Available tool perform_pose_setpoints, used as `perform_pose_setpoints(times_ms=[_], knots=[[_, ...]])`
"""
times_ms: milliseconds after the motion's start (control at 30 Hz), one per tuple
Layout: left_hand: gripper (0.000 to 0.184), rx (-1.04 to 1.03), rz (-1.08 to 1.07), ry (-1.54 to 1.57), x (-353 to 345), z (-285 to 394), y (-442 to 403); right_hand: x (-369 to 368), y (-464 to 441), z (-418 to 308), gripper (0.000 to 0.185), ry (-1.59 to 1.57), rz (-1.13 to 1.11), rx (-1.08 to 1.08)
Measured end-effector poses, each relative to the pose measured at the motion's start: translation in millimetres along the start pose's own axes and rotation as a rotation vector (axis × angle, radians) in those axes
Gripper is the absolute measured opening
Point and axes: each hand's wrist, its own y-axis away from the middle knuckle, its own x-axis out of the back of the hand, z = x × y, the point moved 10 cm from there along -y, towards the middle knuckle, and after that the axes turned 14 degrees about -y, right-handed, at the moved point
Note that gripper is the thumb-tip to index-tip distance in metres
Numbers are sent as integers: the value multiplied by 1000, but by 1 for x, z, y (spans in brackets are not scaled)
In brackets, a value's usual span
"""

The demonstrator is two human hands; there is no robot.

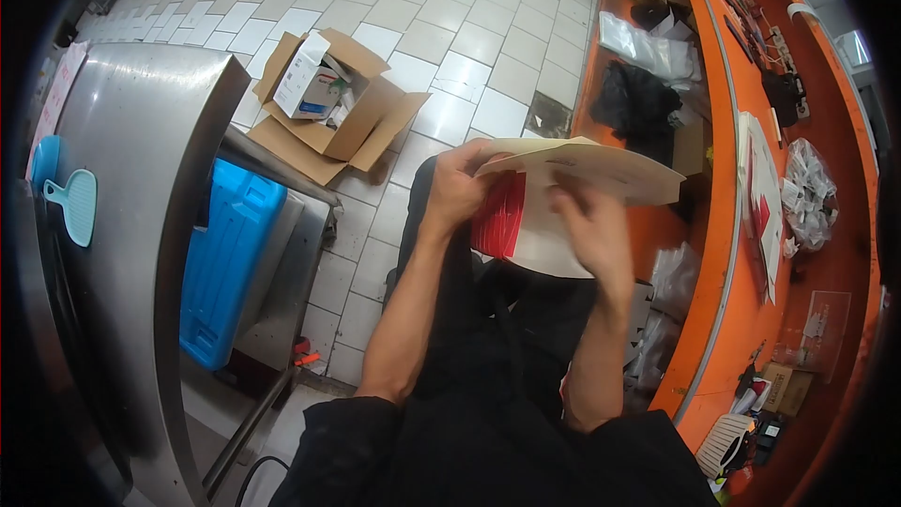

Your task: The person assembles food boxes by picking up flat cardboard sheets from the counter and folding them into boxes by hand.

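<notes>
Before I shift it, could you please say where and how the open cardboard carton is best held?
I'd grip the cardboard carton low on two opposite walls, coming from either side beneath the flaps, since those splay outward and would likely bend.

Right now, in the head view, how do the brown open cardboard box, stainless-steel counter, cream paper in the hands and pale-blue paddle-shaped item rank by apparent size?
1. Stainless-steel counter
2. Cream paper and cardboard box: too alike to rank
3. Pale-blue item
</notes>
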Motion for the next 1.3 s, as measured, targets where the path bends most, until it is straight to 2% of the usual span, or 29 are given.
perform_pose_setpoints(times_ms=[33,67,100,167,200,233,267,300,367,400,467,567,600,633,667,700,733,900,967,1000,1100,1167,1233,1267,1300], knots=[[25,10,-76,8,-5,-1,-1,30,9,3,30,17,133,-38],[25,6,-86,9,-6,-1,-1,58,19,5,30,33,271,-78],[28,-36,-77,63,-6,4,-1,69,24,9,30,30,284,-84],[32,-79,-91,121,-17,20,1,107,45,16,30,81,532,-103],[33,-112,82,133,-4,39,2,114,48,29,30,76,547,-112],[35,-144,257,142,9,51,6,120,51,39,32,149,612,-30],[29,-172,331,150,8,34,6,124,53,44,37,222,673,55],[29,-178,323,145,10,38,3,123,49,53,37,213,681,53],[23,-212,201,1,7,51,0,122,46,63,48,-76,703,144],[23,-218,202,-8,8,52,-1,122,47,62,48,-86,702,148],[18,-179,156,89,6,47,-5,127,60,59,45,-4,815,63],[15,-217,224,4,9,57,-2,109,78,35,34,-110,841,11],[15,-220,216,-1,6,56,-2,93,74,23,27,-46,759,61],[13,-195,242,24,5,52,-2,66,62,24,28,-201,568,-39],[11,-170,264,51,4,47,-1,37,49,24,32,-257,398,-20],[11,-172,246,53,1,46,-1,9,38,25,39,-227,229,-139],[11,-166,251,56,1,44,-1,-8,27,11,38,-244,185,13],[11,-191,272,-51,11,43,-4,-43,17,-23,28,-65,141,101],[13,-50,190,2,3,28,-9,-48,17,-28,27,125,167,102],[13,-43,205,6,5,30,-10,-51,16,-34,27,135,153,108],[15,-8,205,23,13,37,-11,-53,19,-41,25,68,160,83],[25,-133,113,-125,11,52,-13,-50,16,-25,26,52,148,39],[32,-156,175,-24,13,52,-14,-44,15,-13,28,88,91,-54],[39,-186,221,72,15,53,-13,-44,18,-9,29,-176,68,-49],[39,-178,213,85,12,49,-9,-33,20,-5,29,-270,51,-41]])
